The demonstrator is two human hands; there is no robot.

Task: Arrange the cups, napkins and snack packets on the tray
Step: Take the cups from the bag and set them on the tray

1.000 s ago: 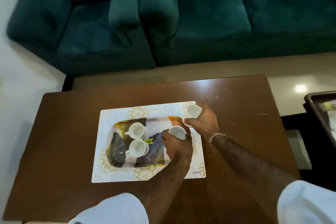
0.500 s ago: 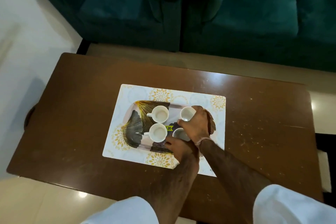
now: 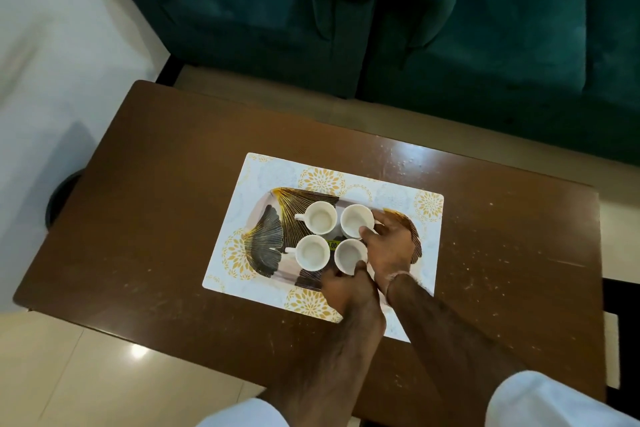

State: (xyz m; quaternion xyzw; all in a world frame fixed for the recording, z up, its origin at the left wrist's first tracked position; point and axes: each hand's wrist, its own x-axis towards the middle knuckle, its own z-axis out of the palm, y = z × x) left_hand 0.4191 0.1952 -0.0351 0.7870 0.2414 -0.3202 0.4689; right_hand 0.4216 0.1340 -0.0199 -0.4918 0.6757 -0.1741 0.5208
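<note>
A tray (image 3: pixel 273 239) with a black and gold leaf pattern lies on a white and yellow placemat (image 3: pixel 263 173). Several white cups stand upright on it in a tight square. My right hand (image 3: pixel 393 246) is on the tray's right part, its thumb and fingers pinching the side of the far right cup (image 3: pixel 356 220). From the near side, my left hand (image 3: pixel 343 286) holds the near right cup (image 3: pixel 349 255), thumb on its rim. The far left cup (image 3: pixel 320 218) and the near left cup (image 3: pixel 311 251) stand free, handles pointing left. No napkins or snack packets are in view.
The placemat sits in the middle of a brown wooden table (image 3: pixel 156 191). A yellow label (image 3: pixel 332 245) shows between the cups. Dark green sofas (image 3: pixel 467 28) stand behind the table. A dark round object (image 3: pixel 59 194) is on the floor at the left.
My right hand has carried its cup from beyond the tray's far right corner onto the tray. My left hand has set its cup down beside the near left cup. The view has shifted.
</note>
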